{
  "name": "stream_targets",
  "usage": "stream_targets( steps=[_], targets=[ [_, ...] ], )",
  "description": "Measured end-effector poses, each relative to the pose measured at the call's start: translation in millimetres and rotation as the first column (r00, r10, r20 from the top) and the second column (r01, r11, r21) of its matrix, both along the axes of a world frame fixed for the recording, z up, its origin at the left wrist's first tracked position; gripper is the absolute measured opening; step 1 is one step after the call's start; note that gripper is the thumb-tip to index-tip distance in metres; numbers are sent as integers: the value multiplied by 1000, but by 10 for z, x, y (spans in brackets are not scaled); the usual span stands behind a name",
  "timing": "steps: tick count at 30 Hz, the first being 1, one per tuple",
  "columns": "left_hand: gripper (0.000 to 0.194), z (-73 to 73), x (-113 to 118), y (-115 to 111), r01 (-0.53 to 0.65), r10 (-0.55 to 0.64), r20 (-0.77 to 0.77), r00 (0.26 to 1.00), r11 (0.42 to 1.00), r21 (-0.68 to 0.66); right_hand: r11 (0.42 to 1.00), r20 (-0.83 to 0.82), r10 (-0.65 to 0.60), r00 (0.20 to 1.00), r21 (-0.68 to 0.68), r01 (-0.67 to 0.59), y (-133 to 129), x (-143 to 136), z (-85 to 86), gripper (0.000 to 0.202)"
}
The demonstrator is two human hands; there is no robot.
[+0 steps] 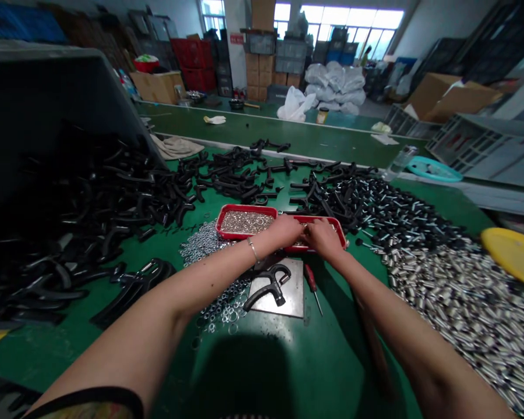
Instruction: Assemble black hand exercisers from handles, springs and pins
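My left hand (289,229) and my right hand (324,237) meet over the right red tray (343,237). Their fingers are bent inward and closed at the tips, and whatever they pinch is too small to make out. Left of that tray, touching it, a second red tray (222,231) holds many small metal parts. Just below my hands, a black curved handle piece (268,289) with a metal pin lies on a square metal plate (293,302). A screwdriver with a red handle (310,277) rests at the plate's right side.
Loose metal rings (205,241) spread beside the left tray. Black handle parts (157,174) are heaped left and behind. On the right lie black-headed screws (388,203), a pile of silver cylinders (458,297) and a yellow lid (513,256). A large dark bin (61,87) tips in from the left.
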State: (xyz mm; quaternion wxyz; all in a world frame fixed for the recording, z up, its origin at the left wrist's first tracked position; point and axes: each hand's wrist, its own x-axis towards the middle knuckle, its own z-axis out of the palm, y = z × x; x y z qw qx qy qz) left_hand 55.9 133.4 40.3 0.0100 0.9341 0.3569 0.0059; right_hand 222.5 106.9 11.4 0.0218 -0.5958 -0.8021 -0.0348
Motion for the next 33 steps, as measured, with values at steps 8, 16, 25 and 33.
stream_targets(
  steps=[8,16,25,33],
  targets=[
    [21,-332,53,47,-67,67,30,997,998,11,1000,-26,26,999,-3,-26,88,-65,-142,23],
    [20,-290,-10,-76,-160,163,279,946,987,-33,999,-106,34,994,7,-33,75,-85,-161,22],
    [11,-249,-472,-604,-140,229,591,773,971,-192,981,-408,-105,907,109,163,-131,77,-47,16],
    [10,-384,-1077,-1175,-192,434,595,676,884,-426,943,-848,-247,469,-321,-84,-1046,-39,-144,18]
  ],
)
